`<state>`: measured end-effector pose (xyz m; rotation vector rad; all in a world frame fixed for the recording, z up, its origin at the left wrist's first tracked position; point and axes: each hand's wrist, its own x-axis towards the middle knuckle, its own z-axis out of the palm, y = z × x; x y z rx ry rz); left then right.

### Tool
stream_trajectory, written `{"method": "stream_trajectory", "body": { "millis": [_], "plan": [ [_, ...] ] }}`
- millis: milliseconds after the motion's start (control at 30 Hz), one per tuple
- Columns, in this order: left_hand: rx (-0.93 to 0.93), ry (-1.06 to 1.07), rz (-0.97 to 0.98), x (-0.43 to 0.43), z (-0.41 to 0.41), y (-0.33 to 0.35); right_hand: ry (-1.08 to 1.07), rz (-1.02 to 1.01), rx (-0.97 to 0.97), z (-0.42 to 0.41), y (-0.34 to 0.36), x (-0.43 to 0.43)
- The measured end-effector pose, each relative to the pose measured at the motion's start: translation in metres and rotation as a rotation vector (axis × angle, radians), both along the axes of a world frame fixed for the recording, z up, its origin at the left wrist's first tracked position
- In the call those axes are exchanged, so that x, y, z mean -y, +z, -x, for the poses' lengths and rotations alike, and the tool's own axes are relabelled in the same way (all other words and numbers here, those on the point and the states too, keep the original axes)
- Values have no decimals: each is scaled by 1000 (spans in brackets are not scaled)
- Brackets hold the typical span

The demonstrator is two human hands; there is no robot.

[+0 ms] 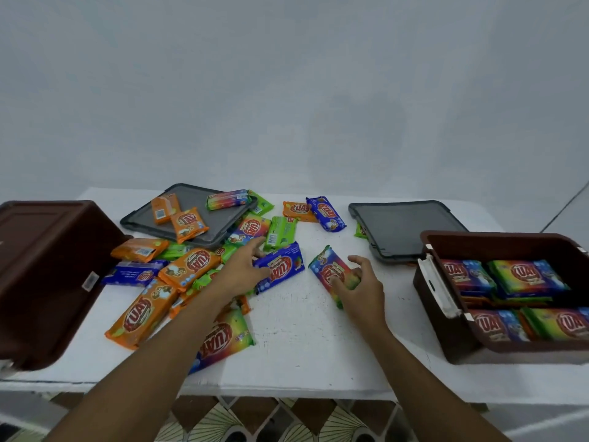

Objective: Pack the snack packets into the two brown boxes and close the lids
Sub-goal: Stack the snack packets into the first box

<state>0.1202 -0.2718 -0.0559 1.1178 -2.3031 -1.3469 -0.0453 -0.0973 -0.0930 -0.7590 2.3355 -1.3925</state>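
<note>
Several snack packets in orange, blue, green and rainbow wrappers lie scattered over the white table point(302, 346). My left hand point(242, 269) lies with fingers stretched over a blue packet point(282, 266), its index finger reaching toward a green packet point(280, 234). My right hand point(360, 285) curls its fingers round the near end of a rainbow packet point(325, 269) lying on the table. One brown box point(446, 333) at the right holds several packets. The other brown box point(41, 275) at the left is tipped on its side, its bottom facing me.
Two dark grey lids lie flat at the back: the left lid point(216, 231) carries a few packets, and the right lid point(401, 231) is bare. A pale wall rises behind the table. Patterned floor shows below the front edge.
</note>
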Motion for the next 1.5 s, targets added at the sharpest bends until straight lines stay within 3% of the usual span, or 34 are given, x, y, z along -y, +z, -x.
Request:
{"method": "stream_trajectory", "body": {
  "millis": [100,200,367,500,600,733,867,967,1067,1167,1333,1467,1500],
  "plan": [
    [-44,21,-55,-3,8,11,78,-192,2,6,17,7],
    [-220,87,-117,-9,17,16,128,-292,66,20,42,13],
    [-561,299,-325,-13,32,29,122,-52,183,40,85,6],
    [-699,284,-422,-23,50,43,156,50,75,60,125,-16],
    [-549,221,-289,-33,69,58,169,166,91,78,142,-38],
    [-391,129,-199,-64,103,85,187,381,266,108,158,-79],
    [-322,9,-8,-103,144,106,213,384,219,149,162,-122],
    [-234,-71,143,-134,180,115,282,216,-16,186,157,-154],
    [-115,-198,252,-162,209,123,321,-142,-379,222,144,-174],
    [-1,-363,362,-191,237,123,388,-346,-535,252,128,-193],
    [295,-628,782,-221,275,99,485,-341,-559,285,114,-210],
    [341,-708,900,-230,282,70,593,-434,-963,300,101,-208],
    [336,-706,930,-231,282,65,629,-445,-963,303,99,-209]
  ]
}}
